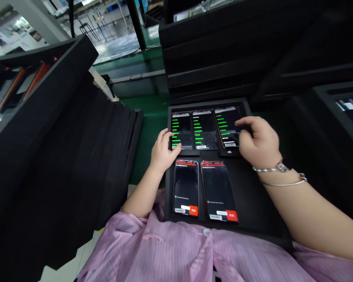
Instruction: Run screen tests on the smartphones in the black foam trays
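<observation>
A black foam tray (253, 211) holds several phones. Three in the back row show green text: the left phone (186, 135), the middle phone (205, 133) and the right phone (228, 127). In front lie two phones with red text at the top and a red box at the bottom, the left one (186, 184) and the right one (218, 188). My left hand (164, 150) is at the back-left phone's edge, fingers apart and holding nothing. Beside the back-right phone is my right hand (260, 141), index finger extended towards its screen, the other fingers curled.
Stacked black foam trays stand on the left (61, 129), their top one holding items with orange edges. More black trays (211, 58) are stacked behind, and another tray (320, 105) is at the right. A green surface (147, 105) shows between them.
</observation>
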{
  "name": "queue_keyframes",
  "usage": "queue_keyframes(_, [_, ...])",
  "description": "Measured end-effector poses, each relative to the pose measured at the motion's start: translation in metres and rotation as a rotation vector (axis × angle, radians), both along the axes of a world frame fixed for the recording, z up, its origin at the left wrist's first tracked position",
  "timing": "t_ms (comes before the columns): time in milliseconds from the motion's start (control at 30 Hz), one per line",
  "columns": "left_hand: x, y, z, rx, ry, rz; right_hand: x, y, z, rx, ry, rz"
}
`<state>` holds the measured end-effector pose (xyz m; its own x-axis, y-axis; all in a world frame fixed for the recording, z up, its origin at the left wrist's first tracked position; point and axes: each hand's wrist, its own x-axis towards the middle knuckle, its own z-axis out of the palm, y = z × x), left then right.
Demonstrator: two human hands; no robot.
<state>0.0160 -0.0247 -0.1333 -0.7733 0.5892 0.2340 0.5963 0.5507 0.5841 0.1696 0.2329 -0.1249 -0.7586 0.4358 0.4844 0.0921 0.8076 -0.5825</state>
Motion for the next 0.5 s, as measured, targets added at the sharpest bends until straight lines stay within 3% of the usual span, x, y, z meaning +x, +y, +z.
queue_keyframes(167, [-0.002, 0.001, -0.004, 0.064, 0.036, -0.011, 0.004, 0.01, -0.01, -0.16, 0.006, -0.087])
queue_keyframes(500, [-0.003, 0.003, -0.007, 0.091, 0.049, -0.014, 0.001, 0.007, 0.001, 0.029, -0.11, -0.007])
